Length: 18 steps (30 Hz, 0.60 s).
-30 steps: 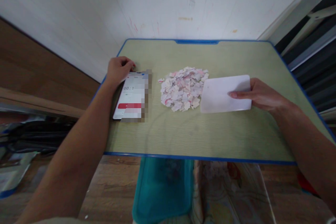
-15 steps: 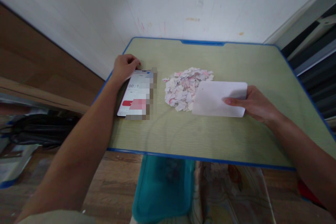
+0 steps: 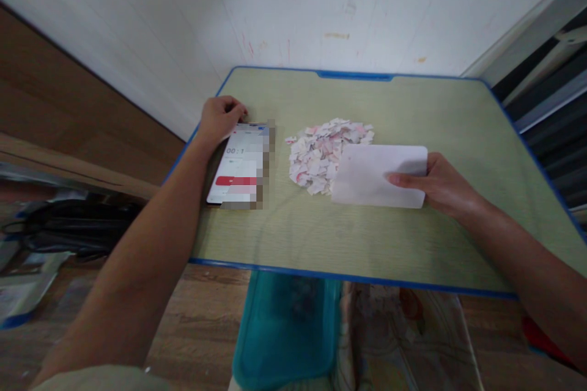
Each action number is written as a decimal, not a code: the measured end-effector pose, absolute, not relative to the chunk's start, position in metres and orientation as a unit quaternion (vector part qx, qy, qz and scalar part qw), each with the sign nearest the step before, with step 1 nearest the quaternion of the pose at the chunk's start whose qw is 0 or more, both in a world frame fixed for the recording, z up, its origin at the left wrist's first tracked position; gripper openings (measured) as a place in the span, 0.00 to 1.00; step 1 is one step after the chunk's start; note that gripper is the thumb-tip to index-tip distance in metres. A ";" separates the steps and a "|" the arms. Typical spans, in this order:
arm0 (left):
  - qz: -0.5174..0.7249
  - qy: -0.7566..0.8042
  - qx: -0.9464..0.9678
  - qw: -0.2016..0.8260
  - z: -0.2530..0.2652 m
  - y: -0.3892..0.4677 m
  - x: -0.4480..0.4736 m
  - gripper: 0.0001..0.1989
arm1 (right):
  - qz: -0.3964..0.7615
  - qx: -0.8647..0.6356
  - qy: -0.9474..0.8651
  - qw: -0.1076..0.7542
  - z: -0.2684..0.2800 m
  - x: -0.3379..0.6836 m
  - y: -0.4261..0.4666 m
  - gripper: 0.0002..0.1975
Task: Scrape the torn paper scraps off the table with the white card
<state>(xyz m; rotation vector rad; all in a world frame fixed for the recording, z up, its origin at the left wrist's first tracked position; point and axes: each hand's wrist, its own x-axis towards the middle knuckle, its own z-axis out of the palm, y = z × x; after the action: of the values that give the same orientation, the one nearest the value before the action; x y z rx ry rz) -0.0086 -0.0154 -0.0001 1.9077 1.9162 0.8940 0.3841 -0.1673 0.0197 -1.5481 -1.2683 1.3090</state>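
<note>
My right hand (image 3: 447,186) grips a flat white card with rounded corners (image 3: 371,176), thumb on top and fingers underneath. The card's left edge covers part of a heap of small torn paper scraps (image 3: 316,156), white with some pink. At the table's left side, my left hand (image 3: 222,116) rests with loosely curled fingers and nothing visible in them. Just below those fingers lies a phone (image 3: 236,165) showing a timer screen, its right part blurred out.
The light table (image 3: 403,244) has a blue rim and stands against a white wall (image 3: 293,6). Beneath its front edge is a teal plastic bin (image 3: 287,330). A black bag (image 3: 77,229) lies at the left, and patterned cloth (image 3: 408,336) hangs near the bin.
The white card in my right hand has shifted slightly left and towards me. My left hand rests in nearly the same place, and the scraps look unchanged.
</note>
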 end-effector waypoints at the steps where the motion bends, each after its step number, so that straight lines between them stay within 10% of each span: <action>1: 0.309 0.665 0.663 0.151 0.000 -0.015 -0.008 0.09 | 0.506 -0.606 -0.493 0.366 0.019 0.384 -0.167 0.16; 18: 0.292 0.674 0.665 0.134 0.004 -0.017 -0.005 0.10 | 0.532 -0.568 -0.565 0.274 0.028 0.350 -0.193 0.09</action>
<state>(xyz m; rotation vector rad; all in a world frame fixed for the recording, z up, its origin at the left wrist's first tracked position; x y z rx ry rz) -0.0051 -0.0171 0.0045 1.9273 1.9535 0.8470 0.3500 -0.1934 0.0279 -1.5281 -1.5194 1.4303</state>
